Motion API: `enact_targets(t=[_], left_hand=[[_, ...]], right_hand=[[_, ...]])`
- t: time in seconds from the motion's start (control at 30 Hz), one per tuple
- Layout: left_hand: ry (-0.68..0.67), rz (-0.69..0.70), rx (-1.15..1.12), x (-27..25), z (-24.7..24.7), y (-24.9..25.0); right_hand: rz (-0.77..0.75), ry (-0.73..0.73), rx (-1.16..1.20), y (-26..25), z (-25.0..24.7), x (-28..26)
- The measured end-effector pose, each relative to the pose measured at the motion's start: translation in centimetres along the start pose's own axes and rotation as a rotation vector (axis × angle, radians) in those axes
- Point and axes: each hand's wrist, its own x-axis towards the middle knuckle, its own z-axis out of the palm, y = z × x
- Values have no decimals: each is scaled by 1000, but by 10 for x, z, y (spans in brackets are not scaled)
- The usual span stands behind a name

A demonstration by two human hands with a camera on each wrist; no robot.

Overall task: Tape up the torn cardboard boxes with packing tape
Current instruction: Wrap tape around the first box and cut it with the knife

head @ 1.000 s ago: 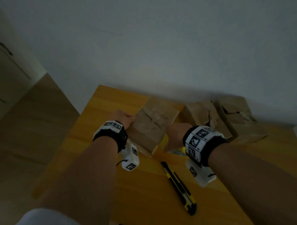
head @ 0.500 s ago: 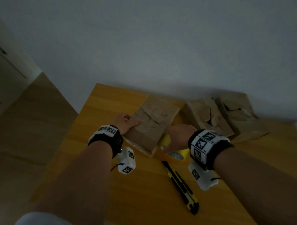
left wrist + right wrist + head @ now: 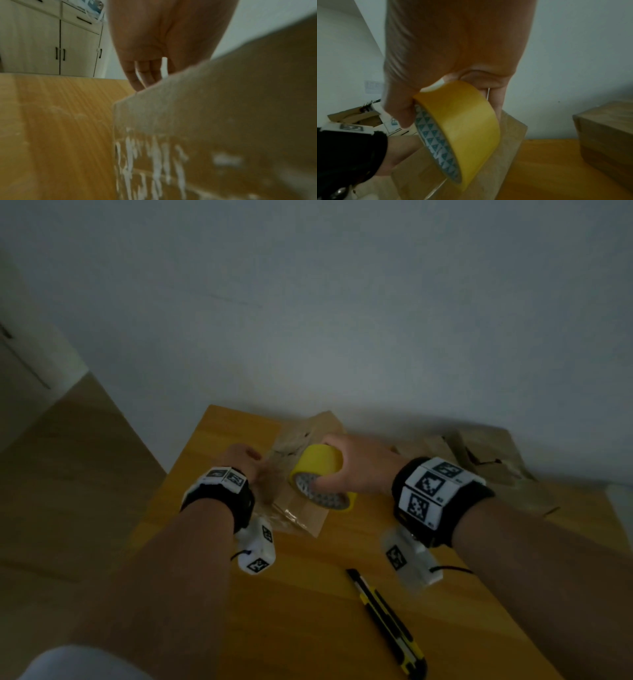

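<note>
My right hand (image 3: 359, 470) grips the yellow tape roll (image 3: 320, 474) above the torn box (image 3: 301, 508); my left hand (image 3: 241, 462) lies flat-fingered against its left side. Wooden table (image 3: 308, 611) abuts a pale wall (image 3: 342, 320); utility knife (image 3: 387, 621) lies near.

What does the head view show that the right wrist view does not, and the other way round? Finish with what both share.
Only the head view shows the utility knife on the table and the left hand at the near box. Only the right wrist view shows the triangle pattern inside the tape roll clearly. Both show the right hand gripping the yellow roll above that box.
</note>
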Motion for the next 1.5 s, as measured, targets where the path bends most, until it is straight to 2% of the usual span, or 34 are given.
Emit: enact_targets(t=[0.1,0.17,0.33,0.43,0.5,0.57,0.67,0.77,0.87,1.0,1.13,1.3,1.4,1.5], left_hand=[[-96,134,71,-5,-10,6],[-184,153,191,-15,-20,14],[-340,63,295,-31,-55,23],[-392,117,304,-40,-58,22],[-342,166,300,-42,-50,18],[-255,181,277,-39,-40,10],[-217,208,225,-35,-36,1],[-190,214,135,-31,-37,-4],[-138,198,80,-25,-36,-10],[-129,211,72,-21,-34,-2],[-20,307,5,-21,-27,0],[34,341,6,-22,-21,-6],[29,345,53,-20,-22,-7],[-90,296,91,-17,-25,-5]], right_hand=[[-21,11,-13,-19,0,10],[-39,29,-50,-34,-2,18],[-12,157,-163,-61,0,40],[1,220,-184,-69,4,49],[-15,207,-150,-68,5,50],[-33,132,-71,-61,5,45],[-39,98,-21,-50,5,34],[-47,78,-177,-46,-3,26],[0,-20,-356,-33,-9,15],[39,-29,-381,-20,4,10],[65,-65,-412,-23,7,16],[131,-84,-457,-23,18,22],[164,-64,-450,-20,28,27],[120,-11,-388,-15,38,29]])
